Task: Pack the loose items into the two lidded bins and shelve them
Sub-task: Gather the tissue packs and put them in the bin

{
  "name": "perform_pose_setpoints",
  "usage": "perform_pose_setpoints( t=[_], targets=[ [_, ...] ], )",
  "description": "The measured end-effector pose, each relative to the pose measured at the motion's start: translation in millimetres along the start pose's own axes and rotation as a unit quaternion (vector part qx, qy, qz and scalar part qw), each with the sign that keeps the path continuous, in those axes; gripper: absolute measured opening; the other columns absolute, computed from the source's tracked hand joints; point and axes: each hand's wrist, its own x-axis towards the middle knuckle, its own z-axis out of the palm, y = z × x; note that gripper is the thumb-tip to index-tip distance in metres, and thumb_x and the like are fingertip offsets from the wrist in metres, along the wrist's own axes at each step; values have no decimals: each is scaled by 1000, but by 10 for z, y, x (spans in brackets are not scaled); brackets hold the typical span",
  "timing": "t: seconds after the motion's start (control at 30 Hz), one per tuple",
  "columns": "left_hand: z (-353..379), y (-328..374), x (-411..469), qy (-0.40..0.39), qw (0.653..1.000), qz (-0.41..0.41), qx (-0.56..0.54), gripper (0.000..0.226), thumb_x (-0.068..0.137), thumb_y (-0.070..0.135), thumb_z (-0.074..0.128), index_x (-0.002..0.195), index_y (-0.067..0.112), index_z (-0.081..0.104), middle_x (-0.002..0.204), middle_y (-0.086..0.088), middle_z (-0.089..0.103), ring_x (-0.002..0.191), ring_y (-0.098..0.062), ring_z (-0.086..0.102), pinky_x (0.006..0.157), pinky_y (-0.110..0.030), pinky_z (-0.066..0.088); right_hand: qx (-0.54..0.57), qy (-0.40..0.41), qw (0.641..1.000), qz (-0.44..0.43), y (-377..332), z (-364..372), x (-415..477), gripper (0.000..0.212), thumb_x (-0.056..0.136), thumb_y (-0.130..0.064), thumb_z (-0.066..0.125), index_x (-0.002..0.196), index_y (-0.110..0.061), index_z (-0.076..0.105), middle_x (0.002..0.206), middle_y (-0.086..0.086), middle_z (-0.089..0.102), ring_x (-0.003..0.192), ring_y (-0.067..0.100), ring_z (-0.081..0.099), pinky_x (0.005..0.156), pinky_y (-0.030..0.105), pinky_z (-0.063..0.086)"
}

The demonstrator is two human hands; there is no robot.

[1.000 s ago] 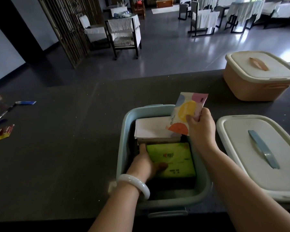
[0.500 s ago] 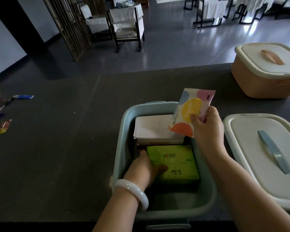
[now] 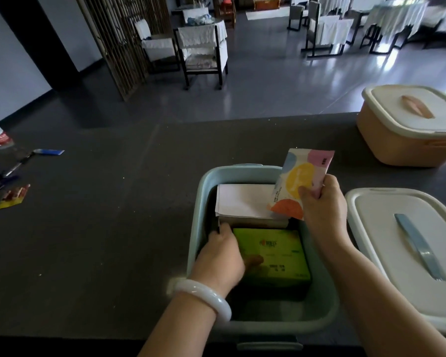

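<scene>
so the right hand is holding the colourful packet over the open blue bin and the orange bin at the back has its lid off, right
Not quite. In the head view, the orange plastic bin at the back has its cream lid on. The rest holds: the right hand holds the colourful pastel packet over the open pale blue plastic bin.
</scene>
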Motion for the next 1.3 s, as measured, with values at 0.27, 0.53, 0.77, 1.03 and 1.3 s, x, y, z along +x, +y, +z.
perform_pose_setpoints(
  t=[0.27,0.53,0.77,1.03,1.3],
  targets=[
    [-163,-196,-265,188,960,209,-5,48,86,36,67,130,29,48,123,18,43,107,7,39,80,-2,37,-2,-14,1000,11,34,-89,22,18,86,-10,61,81,-24,51,80,-2,59,69,12,57,44,12,40],
    [-157,-581,-193,174,964,83,-183,66,96,28,55,152,19,21,153,-3,30,139,-18,34,111,-28,33,-42,-69,997,0,-95,39,-39,13,86,-9,63,86,-19,55,86,5,64,78,22,62,62,38,54],
    [-126,-633,-154,131,956,46,-258,57,102,38,39,153,31,17,150,-4,42,132,-23,47,107,-41,40,55,-331,939,80,-263,-77,-101,21,84,1,68,97,-15,66,92,12,74,80,29,72,65,41,59],
    [-132,-668,-127,111,953,32,-279,55,101,41,36,152,36,17,144,-4,47,124,-22,52,101,-46,46,-242,-507,827,16,-383,-100,-147,19,80,-18,73,99,-20,70,94,-1,72,87,15,69,79,28,58],
    [-129,-681,-132,122,958,29,-257,55,101,41,36,153,35,16,141,-5,51,120,-23,55,97,-45,49,-350,-513,781,-66,-338,79,-195,20,77,-15,75,86,-30,65,79,-13,63,81,11,62,70,23,51]
  ],
)
